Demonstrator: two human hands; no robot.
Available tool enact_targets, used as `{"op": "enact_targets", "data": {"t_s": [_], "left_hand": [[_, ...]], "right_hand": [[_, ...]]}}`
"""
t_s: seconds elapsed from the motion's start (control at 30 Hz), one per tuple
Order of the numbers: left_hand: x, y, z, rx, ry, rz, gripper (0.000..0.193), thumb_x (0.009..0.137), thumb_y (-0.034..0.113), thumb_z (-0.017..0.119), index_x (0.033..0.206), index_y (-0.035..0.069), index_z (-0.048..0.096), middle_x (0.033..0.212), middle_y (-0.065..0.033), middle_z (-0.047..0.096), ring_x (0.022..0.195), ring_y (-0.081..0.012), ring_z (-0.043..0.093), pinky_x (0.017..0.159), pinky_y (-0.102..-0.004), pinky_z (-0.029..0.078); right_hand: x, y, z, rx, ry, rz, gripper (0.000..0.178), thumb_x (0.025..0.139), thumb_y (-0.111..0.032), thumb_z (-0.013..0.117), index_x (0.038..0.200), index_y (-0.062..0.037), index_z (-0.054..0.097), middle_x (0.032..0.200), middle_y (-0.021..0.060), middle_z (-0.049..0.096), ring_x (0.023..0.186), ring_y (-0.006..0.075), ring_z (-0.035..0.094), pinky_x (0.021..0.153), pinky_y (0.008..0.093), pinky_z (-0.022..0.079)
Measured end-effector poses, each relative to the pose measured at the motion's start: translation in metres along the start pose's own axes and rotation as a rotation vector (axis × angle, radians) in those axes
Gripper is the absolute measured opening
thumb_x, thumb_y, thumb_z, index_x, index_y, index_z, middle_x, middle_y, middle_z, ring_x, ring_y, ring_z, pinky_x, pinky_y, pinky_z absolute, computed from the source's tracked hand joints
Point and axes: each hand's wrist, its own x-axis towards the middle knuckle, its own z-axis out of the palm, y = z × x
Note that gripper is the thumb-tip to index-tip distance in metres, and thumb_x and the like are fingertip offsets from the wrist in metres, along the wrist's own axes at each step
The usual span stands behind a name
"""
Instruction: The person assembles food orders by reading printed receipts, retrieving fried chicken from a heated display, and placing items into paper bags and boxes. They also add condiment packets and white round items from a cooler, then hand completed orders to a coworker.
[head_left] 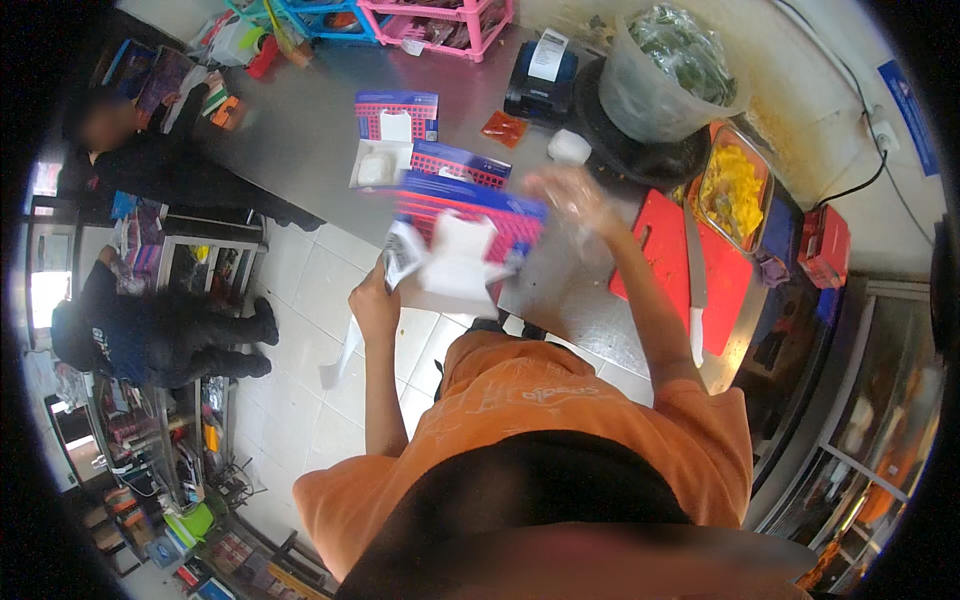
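Orange shirt (pixel 570 400) faces a box (pixel 475 238) just right of left hand (pixel 374 302).

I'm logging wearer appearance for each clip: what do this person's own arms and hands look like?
Loose, short orange sleeves end on the upper arms, matching the orange shirt. Both forearms are bare below them. The left hand looks bare; the right hand is too blurred for finer detail.

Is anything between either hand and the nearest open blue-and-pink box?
On the left, a white paper strip shows between the left hand and the box. Nothing visible stands between the right hand and the box, though both are blurred.
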Motion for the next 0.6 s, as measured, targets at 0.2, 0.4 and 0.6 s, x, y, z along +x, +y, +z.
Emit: {"op": "enact_targets", "data": {"t_s": [0.2,0.4,0.6], "left_hand": [[-0.006,0.017,0.014,-0.414,0.040,0.158,0.022,0.081,0.004,0.059,0.103,0.000,0.062,0.086,-0.0220,0.061,0.077,-0.0398,0.060,0.069,-0.0430,0.048],[-0.026,0.086,0.071,-0.842,-0.569,-0.065,0.025,0.088,0.014,0.057,0.108,-0.001,0.057,0.090,-0.0177,0.059,0.074,-0.0294,0.061,0.068,-0.0396,0.052],[-0.014,0.115,0.143,-0.599,-0.384,0.054,0.030,0.086,0.019,0.060,0.100,-0.008,0.056,0.101,-0.0282,0.054,0.086,-0.0427,0.059,0.071,-0.0468,0.049]], "right_hand": [[0.105,0.113,-0.011,-0.858,-0.021,0.367,0.029,0.081,-0.017,0.059,0.110,-0.0104,0.061,0.106,0.0177,0.061,0.103,0.0349,0.058,0.090,0.0410,0.046],[0.094,0.079,-0.035,-0.703,-0.089,0.145,0.041,0.074,-0.005,0.067,0.114,-0.0097,0.060,0.108,0.0148,0.061,0.103,0.0302,0.059,0.090,0.0381,0.047],[-0.011,0.023,-0.073,1.165,0.542,-0.248,0.051,0.087,-0.008,0.056,0.134,-0.0093,0.037,0.113,0.0085,0.053,0.106,0.0196,0.054,0.089,0.0314,0.048]]}}
